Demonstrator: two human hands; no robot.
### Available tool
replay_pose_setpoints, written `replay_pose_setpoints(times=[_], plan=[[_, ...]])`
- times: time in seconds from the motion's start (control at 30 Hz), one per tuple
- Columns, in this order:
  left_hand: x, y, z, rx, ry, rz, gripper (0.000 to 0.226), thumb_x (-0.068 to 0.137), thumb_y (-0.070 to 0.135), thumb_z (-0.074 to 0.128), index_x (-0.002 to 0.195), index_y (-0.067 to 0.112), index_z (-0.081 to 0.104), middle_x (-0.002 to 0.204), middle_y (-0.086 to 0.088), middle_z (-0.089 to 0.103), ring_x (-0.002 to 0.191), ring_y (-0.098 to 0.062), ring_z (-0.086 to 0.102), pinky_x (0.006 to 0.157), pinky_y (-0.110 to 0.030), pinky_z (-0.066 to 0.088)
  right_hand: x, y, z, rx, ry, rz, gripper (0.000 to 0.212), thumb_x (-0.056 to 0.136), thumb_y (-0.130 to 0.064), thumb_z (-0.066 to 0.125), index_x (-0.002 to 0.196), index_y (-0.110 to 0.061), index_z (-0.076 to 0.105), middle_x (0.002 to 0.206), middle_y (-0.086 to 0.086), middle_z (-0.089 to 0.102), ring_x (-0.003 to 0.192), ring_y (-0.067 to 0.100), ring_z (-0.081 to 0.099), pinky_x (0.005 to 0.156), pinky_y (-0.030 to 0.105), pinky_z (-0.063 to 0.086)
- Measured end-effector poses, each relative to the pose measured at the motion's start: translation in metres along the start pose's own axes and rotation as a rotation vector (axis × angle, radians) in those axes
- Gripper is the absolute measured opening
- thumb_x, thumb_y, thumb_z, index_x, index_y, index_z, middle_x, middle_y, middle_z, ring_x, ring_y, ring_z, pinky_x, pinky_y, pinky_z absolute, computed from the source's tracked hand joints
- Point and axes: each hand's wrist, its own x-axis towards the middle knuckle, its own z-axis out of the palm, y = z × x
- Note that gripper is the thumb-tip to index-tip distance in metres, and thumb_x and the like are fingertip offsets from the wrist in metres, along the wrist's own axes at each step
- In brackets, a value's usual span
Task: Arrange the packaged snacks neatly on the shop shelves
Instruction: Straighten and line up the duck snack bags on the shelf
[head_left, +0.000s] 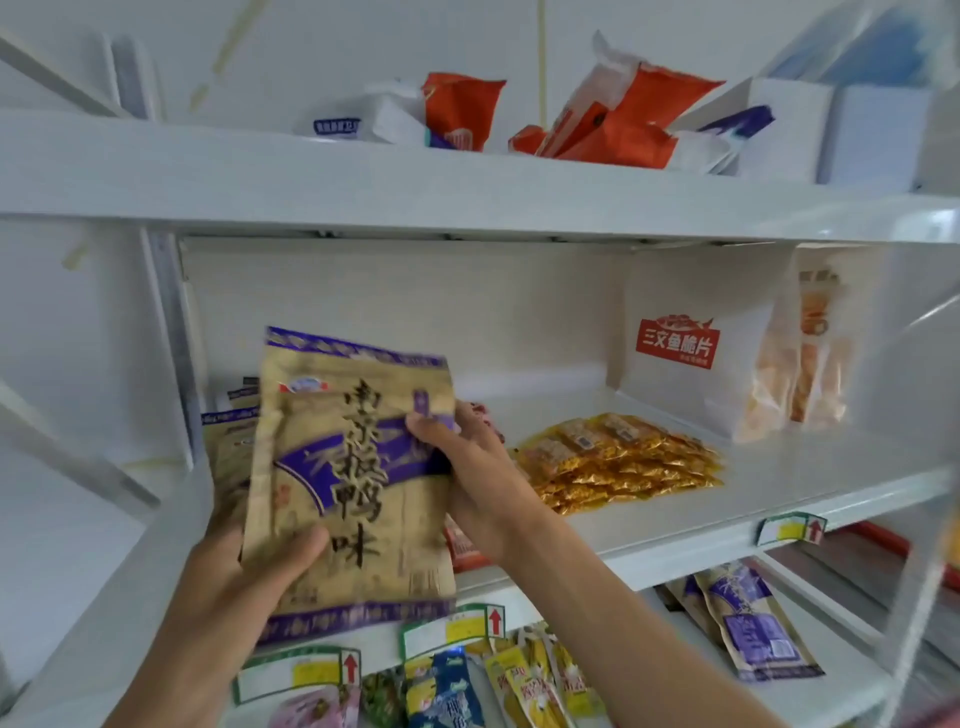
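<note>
1. Two bare hands hold up one big snack packet near the camera, in front of the middle shelf.
2. That packet is tan with purple bands and big dark letters, and it stands almost straight up, tipped a little to the right.
3. Down at the packet's near left corner, the left hand grips it, with the thumb curled over the front and the other fingers hidden behind.
4. On the packet's right edge, the right hand pinches it, with the thumb on the front by the purple band and the fingers round the back.
5. Behind the held packet, at the far left of the middle shelf, more tan and purple packets stand in a row.
6. To the right of the hands, a heap of shiny gold snack packs lies flat on the middle shelf.
7. Far right on that shelf, a white bag with a red label stands up, and a clear bag of orange chips stands just beside it.
8. Up on the top shelf, orange and white bags lie in a messy pile, next to a white box on the right.
9. Low down, the bottom shelf holds small yellow and blue packs in the middle and another tan and purple packet lying flat at the right.
10. Little price tags with red arrows stick on the front edges of the shelves.
</note>
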Motion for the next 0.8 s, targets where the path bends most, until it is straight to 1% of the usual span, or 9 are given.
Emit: replay_pose_setpoints(times=[0.07, 0.13, 0.27, 0.33, 0.43, 0.53, 0.6, 0.67, 0.8], plan=[[0.006, 0.0, -0.003, -0.043, 0.061, 0.021, 0.047, 0.075, 0.046, 0.089, 0.112, 0.02, 0.075, 0.103, 0.0, 0.081, 0.096, -0.022, 0.078, 0.092, -0.046, 0.056, -0.02, 0.012, -0.002, -0.116, -0.018, -0.021, 0.055, 0.094, -0.022, 0.078, 0.143, -0.023, 0.054, 0.13, 0.01, 0.072, 0.119, 0.031, 0.07, 0.103, 0.058, 0.055], [0.013, -0.002, -0.008, -0.013, 0.119, 0.061, 0.036, 0.077, 0.033, 0.08, 0.109, 0.018, 0.075, 0.099, 0.0, 0.082, 0.093, -0.023, 0.078, 0.084, -0.042, 0.059, -0.037, 0.032, 0.001, -0.275, -0.043, -0.049, 0.044, 0.097, -0.019, 0.074, 0.138, -0.017, 0.057, 0.125, 0.009, 0.075, 0.115, 0.027, 0.072, 0.102, 0.055, 0.057], [0.01, -0.006, -0.021, 0.061, 0.063, 0.088, 0.028, 0.083, 0.019, 0.078, 0.11, 0.015, 0.074, 0.1, -0.001, 0.082, 0.093, -0.02, 0.078, 0.078, -0.032, 0.065, -0.048, 0.056, 0.012, -0.487, -0.027, -0.106, 0.032, 0.098, -0.02, 0.072, 0.127, -0.016, 0.06, 0.115, 0.007, 0.077, 0.108, 0.023, 0.074, 0.094, 0.047, 0.062], [0.009, -0.009, -0.028, 0.063, 0.036, 0.068, 0.026, 0.086, 0.018, 0.078, 0.111, 0.015, 0.074, 0.101, -0.001, 0.082, 0.094, -0.02, 0.079, 0.08, -0.033, 0.064, -0.048, 0.056, 0.017, -0.492, -0.032, -0.095, 0.031, 0.097, -0.018, 0.071, 0.126, -0.017, 0.06, 0.114, 0.005, 0.078, 0.107, 0.022, 0.075, 0.091, 0.043, 0.063], [0.007, -0.012, -0.034, 0.087, -0.025, 0.028, 0.029, 0.087, 0.022, 0.078, 0.115, 0.015, 0.074, 0.104, -0.002, 0.081, 0.097, -0.023, 0.078, 0.088, -0.044, 0.062, -0.048, 0.052, 0.018, -0.469, -0.04, -0.08, 0.032, 0.095, -0.013, 0.072, 0.125, -0.014, 0.059, 0.111, 0.007, 0.079, 0.104, 0.024, 0.076, 0.087, 0.041, 0.064], [0.006, -0.024, -0.04, 0.047, -0.063, -0.02, 0.032, 0.089, 0.028, 0.083, 0.115, 0.013, 0.075, 0.107, -0.005, 0.081, 0.102, -0.024, 0.077, 0.096, -0.053, 0.059, -0.05, 0.056, 0.015, -0.384, 0.026, -0.064, 0.041, 0.084, -0.016, 0.08, 0.121, -0.01, 0.062, 0.105, 0.012, 0.08, 0.097, 0.031, 0.078, 0.087, 0.051, 0.063], [0.009, -0.023, -0.045, 0.004, -0.088, -0.041, 0.032, 0.088, 0.03, 0.083, 0.115, 0.013, 0.076, 0.108, -0.009, 0.08, 0.104, -0.028, 0.077, 0.098, -0.055, 0.058, -0.049, 0.054, 0.02, -0.359, 0.088, -0.065, 0.049, 0.075, -0.021, 0.088, 0.115, -0.004, 0.065, 0.099, 0.021, 0.079, 0.094, 0.039, 0.078, 0.09, 0.058, 0.061], [0.013, -0.024, -0.05, -0.02, -0.104, -0.063, 0.033, 0.09, 0.032, 0.08, 0.117, 0.016, 0.073, 0.11, -0.009, 0.08, 0.105, -0.029, 0.076, 0.098, -0.057, 0.057, -0.044, 0.052, 0.021, -0.353, 0.078, -0.066, 0.048, 0.075, -0.025, 0.092, 0.113, -0.006, 0.069, 0.101, 0.027, 0.076, 0.094, 0.043, 0.076, 0.092, 0.06, 0.06], [0.012, -0.029, -0.053, -0.045, -0.141, -0.037, 0.024, 0.093, 0.02, 0.073, 0.117, 0.014, 0.072, 0.107, -0.008, 0.081, 0.101, -0.027, 0.078, 0.095, -0.054, 0.059, -0.052, 0.05, 0.019, -0.414, -0.079, 0.023, 0.033, 0.09, -0.022, 0.078, 0.119, -0.01, 0.07, 0.111, 0.014, 0.079, 0.102, 0.033, 0.077, 0.088, 0.04, 0.063]])
